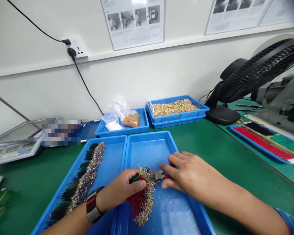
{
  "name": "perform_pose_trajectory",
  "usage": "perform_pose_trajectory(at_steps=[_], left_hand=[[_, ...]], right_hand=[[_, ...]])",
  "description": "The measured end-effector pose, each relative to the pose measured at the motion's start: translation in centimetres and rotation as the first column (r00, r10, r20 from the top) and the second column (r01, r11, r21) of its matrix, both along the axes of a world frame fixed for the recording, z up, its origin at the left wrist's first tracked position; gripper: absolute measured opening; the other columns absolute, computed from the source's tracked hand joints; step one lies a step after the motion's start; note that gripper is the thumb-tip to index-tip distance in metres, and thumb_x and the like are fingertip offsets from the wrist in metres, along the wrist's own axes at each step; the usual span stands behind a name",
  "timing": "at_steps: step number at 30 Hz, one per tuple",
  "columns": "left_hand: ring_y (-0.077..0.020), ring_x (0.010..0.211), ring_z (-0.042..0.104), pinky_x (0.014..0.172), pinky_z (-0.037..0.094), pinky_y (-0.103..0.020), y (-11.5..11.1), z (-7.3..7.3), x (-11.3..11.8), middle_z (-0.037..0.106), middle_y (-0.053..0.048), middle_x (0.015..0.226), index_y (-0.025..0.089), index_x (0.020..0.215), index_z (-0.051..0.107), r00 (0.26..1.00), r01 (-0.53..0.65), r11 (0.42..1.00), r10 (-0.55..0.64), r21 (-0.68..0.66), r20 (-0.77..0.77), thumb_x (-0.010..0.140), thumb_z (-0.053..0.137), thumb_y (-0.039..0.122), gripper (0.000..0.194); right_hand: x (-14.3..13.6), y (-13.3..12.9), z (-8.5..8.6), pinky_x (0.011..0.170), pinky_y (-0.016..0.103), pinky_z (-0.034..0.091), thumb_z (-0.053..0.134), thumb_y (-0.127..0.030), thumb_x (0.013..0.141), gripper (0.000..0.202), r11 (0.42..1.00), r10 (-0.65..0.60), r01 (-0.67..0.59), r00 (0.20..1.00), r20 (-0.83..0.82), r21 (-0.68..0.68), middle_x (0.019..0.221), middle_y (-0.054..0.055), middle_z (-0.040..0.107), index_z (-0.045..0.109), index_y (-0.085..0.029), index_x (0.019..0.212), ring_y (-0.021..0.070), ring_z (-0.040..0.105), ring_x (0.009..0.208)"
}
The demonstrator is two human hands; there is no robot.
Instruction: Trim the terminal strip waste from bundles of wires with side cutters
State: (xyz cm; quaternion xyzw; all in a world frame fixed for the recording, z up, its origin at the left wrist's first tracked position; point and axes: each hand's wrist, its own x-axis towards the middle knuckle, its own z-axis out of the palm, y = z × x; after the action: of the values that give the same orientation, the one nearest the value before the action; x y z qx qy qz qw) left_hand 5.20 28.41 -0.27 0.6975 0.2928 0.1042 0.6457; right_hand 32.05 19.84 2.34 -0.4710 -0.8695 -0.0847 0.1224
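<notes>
My left hand (128,186) is closed around a thick bundle of short wires (142,199), red, green and black, with gold metal terminals fanning out at the ends. In my right hand (183,173) is a small pair of cutters (157,175), its metal jaws touching the terminals at the bundle's upper right. Both hands are over a blue tray (170,140) dotted with tiny pale bits. To the left, another blue tray (114,143) holds a long row of black and coloured wires (88,173) with metal ends.
Against the wall stand stacked blue trays (178,118) of gold terminals (175,107) and a tray (143,119) with plastic bags (131,119). A black fan (254,70) and a tray of coloured strips (267,142) are at right, a scale (17,148) at left.
</notes>
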Motion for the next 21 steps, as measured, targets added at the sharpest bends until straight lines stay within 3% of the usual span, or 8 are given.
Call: perform_pose_trajectory(at_steps=[5, 9, 16, 21], left_hand=[[-0.0154, 0.078, 0.051, 0.073, 0.043, -0.026, -0.2, -0.4, -0.2, 0.066, -0.003, 0.092, 0.012, 0.108, 0.075, 1.000, -0.022, 0.996, 0.021, -0.083, -0.004, 0.091, 0.073, 0.068, 0.059], [-0.0118, 0.065, 0.042, 0.061, 0.035, -0.024, -0.4, -0.6, -0.1, 0.058, 0.001, 0.078, 0.011, 0.103, 0.074, 0.998, -0.050, 0.991, 0.046, -0.124, -0.035, 0.091, 0.071, 0.071, 0.061], [-0.0169, 0.080, 0.054, 0.076, 0.045, -0.027, -0.3, -0.2, 0.4, 0.070, -0.004, 0.093, 0.014, 0.106, 0.076, 0.999, -0.034, 0.999, 0.034, -0.009, 0.002, 0.099, 0.064, 0.066, 0.054], [-0.0155, 0.075, 0.051, 0.075, 0.046, -0.027, 0.2, -0.6, -0.2, 0.067, -0.002, 0.087, 0.013, 0.100, 0.075, 1.000, 0.002, 1.000, -0.002, -0.014, -0.007, 0.097, 0.066, 0.068, 0.056]], right_hand=[[-0.3, 0.1, -0.1, 0.067, 0.039, 0.039, 0.076, -0.054, 0.096, 0.033, 1.000, 0.001, -0.001, 1.000, -0.008, 0.003, 0.085, 0.004, 0.064, 0.071, -0.021, 0.099, 0.0270, 0.062, 0.076], [-0.1, -0.1, 0.0, 0.062, 0.036, 0.033, 0.068, -0.055, 0.102, 0.035, 0.999, 0.020, -0.021, 1.000, -0.008, -0.041, 0.081, 0.003, 0.063, 0.067, -0.022, 0.092, 0.0240, 0.059, 0.069], [0.1, -0.6, 0.8, 0.059, 0.035, 0.028, 0.060, -0.054, 0.107, 0.036, 0.980, 0.058, -0.069, 0.996, -0.067, -0.184, 0.079, 0.001, 0.061, 0.065, -0.023, 0.089, 0.0197, 0.056, 0.065], [0.7, -0.3, 0.9, 0.063, 0.036, 0.030, 0.054, -0.056, 0.109, 0.040, 0.991, 0.039, -0.048, 0.997, -0.073, -0.127, 0.081, 0.002, 0.060, 0.067, -0.021, 0.094, 0.0211, 0.056, 0.068]])
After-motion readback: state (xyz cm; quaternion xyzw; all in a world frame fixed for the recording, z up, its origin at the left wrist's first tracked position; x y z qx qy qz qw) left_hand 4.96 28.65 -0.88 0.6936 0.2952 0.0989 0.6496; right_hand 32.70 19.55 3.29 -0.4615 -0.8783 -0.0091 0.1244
